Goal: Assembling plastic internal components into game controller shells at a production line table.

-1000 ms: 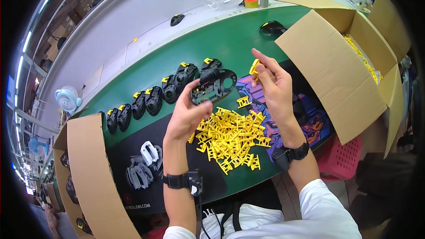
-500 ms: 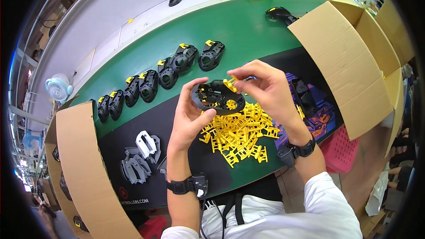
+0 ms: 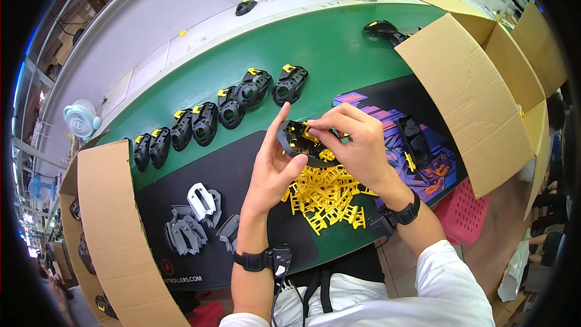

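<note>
My left hand (image 3: 270,172) holds a black computer-mouse shell (image 3: 316,161) by its side, thumb at the near rim, with the hollow inner side facing up. Over the shell, my right hand (image 3: 362,148) pinches a small yellow plastic piece (image 3: 310,136) against its inside. My fingertips partly hide that piece, so how it sits cannot be made out. More yellow shows within the shell. Just below both hands lies a heap of yellow plastic pieces (image 3: 330,197) with ladder-like legs.
Several black mouse shells with yellow pieces (image 3: 204,124) stand in a slanting row on the green table (image 3: 339,42). Grey and white side parts (image 3: 187,230) lie left on a black mat. A dark shell (image 3: 414,136) rests on a patterned mat. Open cardboard boxes (image 3: 466,103) flank both sides.
My right hand has brought the yellow piece down from above the shell's far end into its hollow. The shell has shifted slightly right and tilted in my left hand.
</note>
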{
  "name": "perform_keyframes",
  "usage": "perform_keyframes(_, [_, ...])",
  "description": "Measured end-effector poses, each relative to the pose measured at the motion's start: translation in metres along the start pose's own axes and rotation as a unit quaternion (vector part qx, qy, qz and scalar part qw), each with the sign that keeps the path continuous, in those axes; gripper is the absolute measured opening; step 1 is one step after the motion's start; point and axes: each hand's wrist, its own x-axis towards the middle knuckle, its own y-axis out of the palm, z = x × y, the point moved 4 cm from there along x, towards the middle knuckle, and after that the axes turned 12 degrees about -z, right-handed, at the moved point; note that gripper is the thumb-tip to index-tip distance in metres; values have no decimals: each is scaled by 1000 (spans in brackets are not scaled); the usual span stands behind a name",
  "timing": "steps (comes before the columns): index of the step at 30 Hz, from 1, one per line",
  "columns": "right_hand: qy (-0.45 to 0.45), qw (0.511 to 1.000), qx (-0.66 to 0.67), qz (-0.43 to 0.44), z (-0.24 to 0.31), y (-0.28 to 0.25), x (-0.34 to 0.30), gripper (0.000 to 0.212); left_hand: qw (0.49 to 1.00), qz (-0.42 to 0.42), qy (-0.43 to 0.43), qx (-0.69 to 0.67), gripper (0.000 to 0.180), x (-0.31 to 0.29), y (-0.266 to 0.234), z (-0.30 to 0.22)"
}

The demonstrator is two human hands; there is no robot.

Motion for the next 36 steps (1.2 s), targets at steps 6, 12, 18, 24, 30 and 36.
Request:
perform_keyframes(6, [-6, 1000, -10, 16, -1, 1, -3, 14, 1000, 5, -26, 16, 83, 0, -6, 10])
perform_keyframes(12, [-35, 998, 5, 46, 0, 5, -7, 13, 998, -9, -58, -25, 84, 1, -12, 17])
perform_keyframes(18, [201, 947, 203, 146, -24, 9, -6, 24, 993, -36, -101, -38, 83, -1, -3, 18])
perform_keyframes(24, [270, 884, 286, 253, -23, 21, -16, 21, 995, -47, -86, -3, 81, -1, -6, 15])
perform_keyframes(30, [351, 831, 346, 257, -23, 22, -19, 20, 994, -46, -96, -8, 82, -1, -2, 13])
perform_keyframes(36, [365, 810, 381, 255, -23, 25, -22, 24, 992, -33, -113, -32, 83, 1, -2, 15])
